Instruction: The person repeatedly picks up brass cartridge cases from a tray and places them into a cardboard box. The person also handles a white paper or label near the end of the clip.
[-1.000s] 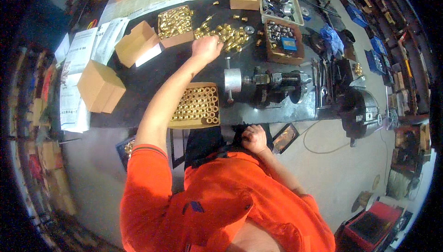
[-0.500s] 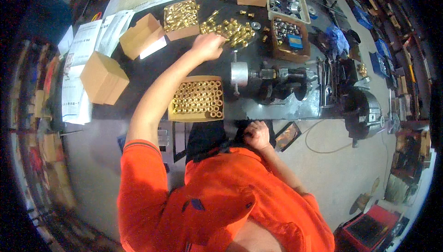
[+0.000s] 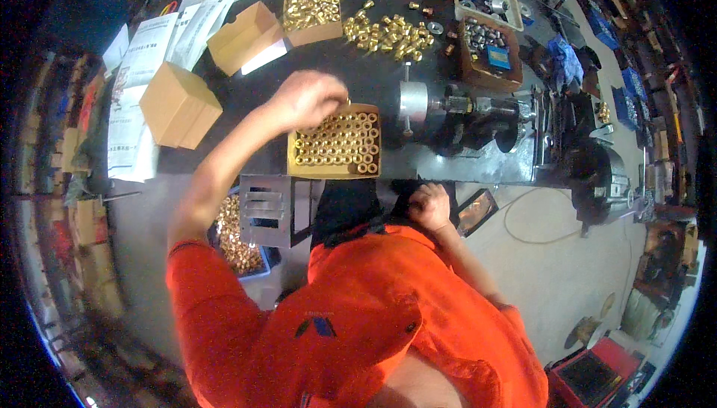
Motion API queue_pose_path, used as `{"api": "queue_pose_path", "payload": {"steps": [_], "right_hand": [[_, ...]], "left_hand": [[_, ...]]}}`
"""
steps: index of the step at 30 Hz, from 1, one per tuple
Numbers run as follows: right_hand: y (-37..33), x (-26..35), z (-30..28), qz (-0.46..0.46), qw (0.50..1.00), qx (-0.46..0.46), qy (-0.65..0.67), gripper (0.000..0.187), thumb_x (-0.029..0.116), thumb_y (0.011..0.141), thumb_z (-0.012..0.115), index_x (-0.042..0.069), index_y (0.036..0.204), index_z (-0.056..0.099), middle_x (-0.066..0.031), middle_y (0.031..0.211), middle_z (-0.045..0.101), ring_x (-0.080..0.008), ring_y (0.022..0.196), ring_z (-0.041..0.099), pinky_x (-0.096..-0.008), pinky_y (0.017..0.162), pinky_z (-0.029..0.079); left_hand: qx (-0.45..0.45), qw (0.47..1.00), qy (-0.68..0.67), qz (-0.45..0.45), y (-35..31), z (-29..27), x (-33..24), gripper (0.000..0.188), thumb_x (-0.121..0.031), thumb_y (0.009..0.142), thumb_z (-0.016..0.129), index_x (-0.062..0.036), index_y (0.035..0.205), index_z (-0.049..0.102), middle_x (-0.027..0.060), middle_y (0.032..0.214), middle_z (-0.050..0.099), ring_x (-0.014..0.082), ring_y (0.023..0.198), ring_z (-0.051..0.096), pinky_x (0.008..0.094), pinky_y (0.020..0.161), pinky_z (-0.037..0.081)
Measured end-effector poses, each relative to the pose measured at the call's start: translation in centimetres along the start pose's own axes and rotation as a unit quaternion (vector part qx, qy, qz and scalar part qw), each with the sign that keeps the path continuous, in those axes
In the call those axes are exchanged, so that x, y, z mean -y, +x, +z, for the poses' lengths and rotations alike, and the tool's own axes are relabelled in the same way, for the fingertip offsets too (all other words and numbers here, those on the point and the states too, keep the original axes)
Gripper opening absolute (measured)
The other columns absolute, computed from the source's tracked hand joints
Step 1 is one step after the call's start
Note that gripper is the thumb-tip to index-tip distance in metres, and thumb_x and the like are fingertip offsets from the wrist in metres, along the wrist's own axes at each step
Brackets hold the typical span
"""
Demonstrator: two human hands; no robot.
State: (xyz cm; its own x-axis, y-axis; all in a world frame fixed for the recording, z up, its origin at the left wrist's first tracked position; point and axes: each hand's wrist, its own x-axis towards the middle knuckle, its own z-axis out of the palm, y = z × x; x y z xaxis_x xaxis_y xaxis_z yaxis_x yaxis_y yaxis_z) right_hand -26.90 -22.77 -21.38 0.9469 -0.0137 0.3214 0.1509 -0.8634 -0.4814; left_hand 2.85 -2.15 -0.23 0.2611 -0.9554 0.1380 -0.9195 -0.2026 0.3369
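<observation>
Apparently a spindle (image 3: 461, 106) beside the carton (image 3: 337, 172)

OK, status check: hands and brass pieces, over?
Left hand blurred at the near box, grip unclear. Right hand curled, away from it. Brass fittings in rows inside; left hand hides the far left corner.

A metal fixture (image 3: 482, 106), wrenches (image 3: 544, 124) and piled brass fittings (image 3: 396, 36) mark a workshop.

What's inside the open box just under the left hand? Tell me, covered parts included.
Rows of brass fittings fill most of the open box. The left hand covers its back left corner, hiding what lies there; the fittings hide most of its floor.
</observation>
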Motion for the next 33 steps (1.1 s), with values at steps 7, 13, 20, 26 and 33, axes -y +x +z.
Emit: {"api": "queue_pose_path", "payload": {"steps": [7, 13, 20, 26, 33], "right_hand": [[0.2, 0.2, -0.3, 0.005, 0.999, 0.031, -0.012, 0.017, 0.016, 0.053, 0.069, 0.013, 0.068, 0.062, -0.0039, 0.074, 0.056, -0.0265, 0.075, 0.055, -0.0391, 0.066, 0.042], [0.2, 0.2, -0.3, -0.008, 1.0, -0.003, -0.018, 0.013, 0.014, 0.053, 0.067, 0.013, 0.064, 0.059, -0.0037, 0.07, 0.055, -0.0259, 0.07, 0.053, -0.0384, 0.062, 0.041], [0.2, 0.3, -0.3, -0.005, 1.0, -0.01, -0.012, 0.013, 0.015, 0.054, 0.067, 0.013, 0.065, 0.059, -0.0036, 0.07, 0.054, -0.0256, 0.069, 0.053, -0.0381, 0.062, 0.041], [0.1, 0.3, -0.3, -0.003, 1.0, -0.011, -0.007, 0.014, 0.015, 0.055, 0.067, 0.013, 0.066, 0.06, -0.0035, 0.071, 0.054, -0.0254, 0.069, 0.052, -0.0382, 0.062, 0.041], [0.1, 0.2, 0.1, 0.0, 0.999, -0.015, -0.036, 0.011, 0.013, 0.057, 0.065, 0.012, 0.065, 0.058, -0.0039, 0.071, 0.054, -0.0255, 0.068, 0.053, -0.0382, 0.061, 0.04]], "left_hand": [[0.065, 0.991, -0.001, 0.113, -5.5, 3.3, -4.5, 0.015, -0.018, 0.074, 0.069, -0.0128, 0.088, 0.065, 0.0047, 0.077, 0.055, 0.0265, 0.075, 0.059, 0.0407, 0.066, 0.046], [0.095, 0.986, 0.031, 0.134, -4.7, 4.5, -4.6, 0.013, -0.018, 0.075, 0.066, -0.0159, 0.088, 0.065, 0.0039, 0.076, 0.053, 0.0249, 0.074, 0.059, 0.0422, 0.065, 0.043], [0.114, 0.982, 0.039, 0.146, -4.1, 5.1, -4.2, 0.01, -0.02, 0.075, 0.066, -0.0155, 0.084, 0.064, 0.0043, 0.074, 0.053, 0.0261, 0.071, 0.06, 0.0426, 0.062, 0.044], [0.102, 0.98, 0.018, 0.168, -3.9, 6.1, -3.4, 0.011, -0.021, 0.074, 0.067, -0.0152, 0.082, 0.063, 0.0039, 0.071, 0.054, 0.0249, 0.07, 0.061, 0.0416, 0.06, 0.048], [0.118, 0.976, 0.026, 0.182, -3.3, 5.6, -3.4, 0.009, -0.02, 0.075, 0.065, -0.0154, 0.081, 0.06, 0.0038, 0.07, 0.055, 0.0244, 0.069, 0.062, 0.0407, 0.057, 0.049]]}}
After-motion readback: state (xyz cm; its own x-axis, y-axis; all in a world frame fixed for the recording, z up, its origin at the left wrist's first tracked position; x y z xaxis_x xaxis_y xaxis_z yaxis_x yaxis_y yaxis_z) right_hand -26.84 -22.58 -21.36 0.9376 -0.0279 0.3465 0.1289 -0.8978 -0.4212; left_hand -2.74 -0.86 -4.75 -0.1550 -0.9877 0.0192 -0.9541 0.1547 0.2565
